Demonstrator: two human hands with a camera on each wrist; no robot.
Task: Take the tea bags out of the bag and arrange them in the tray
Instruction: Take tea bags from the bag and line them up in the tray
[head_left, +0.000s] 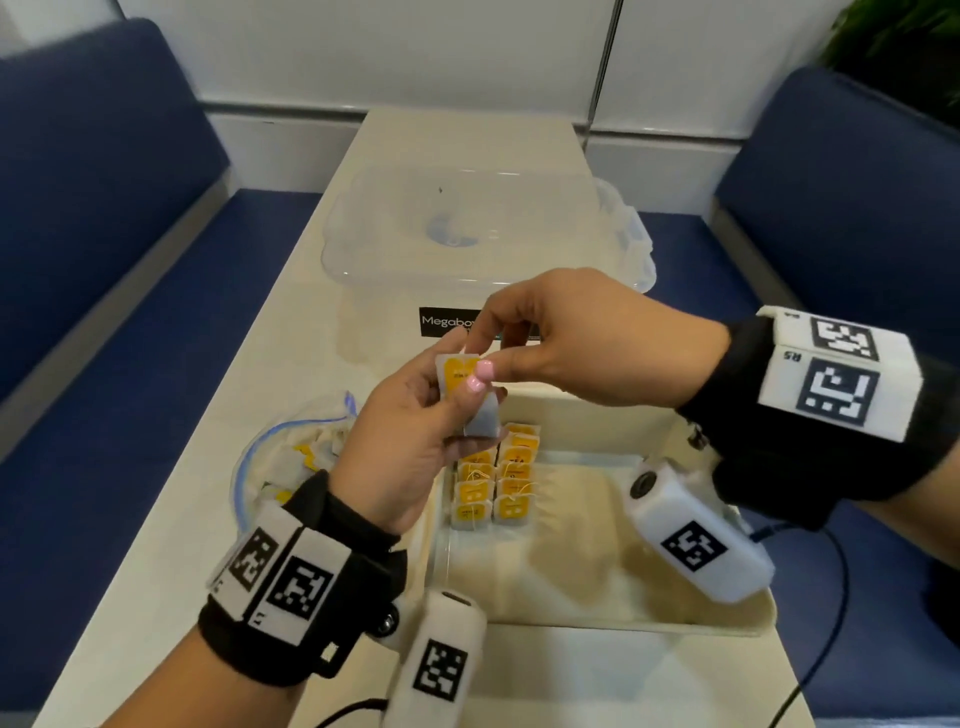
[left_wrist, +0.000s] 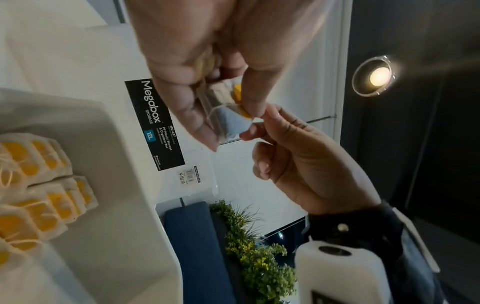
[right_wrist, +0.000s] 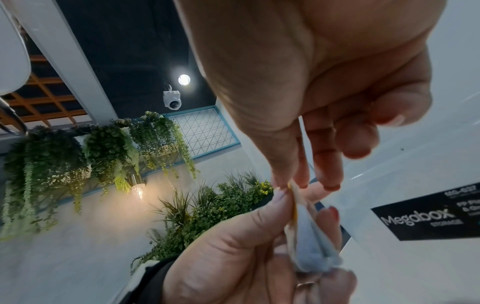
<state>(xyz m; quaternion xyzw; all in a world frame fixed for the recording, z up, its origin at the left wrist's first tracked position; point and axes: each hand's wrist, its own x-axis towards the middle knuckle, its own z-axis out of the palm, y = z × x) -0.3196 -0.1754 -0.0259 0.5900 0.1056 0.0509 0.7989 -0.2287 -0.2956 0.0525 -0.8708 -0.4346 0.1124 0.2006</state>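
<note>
Holding a small stack of tea bags (head_left: 460, 382) above the tray (head_left: 597, 587), the left hand (head_left: 410, 441) grips them so the right hand (head_left: 571, 338) can pinch one off.

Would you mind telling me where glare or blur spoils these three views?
Head view: sharp at the tea bag, corners curved. Left wrist view: ceiling lamp flares; tray rows are soft. Right wrist view: right hand is close and soft.
</note>
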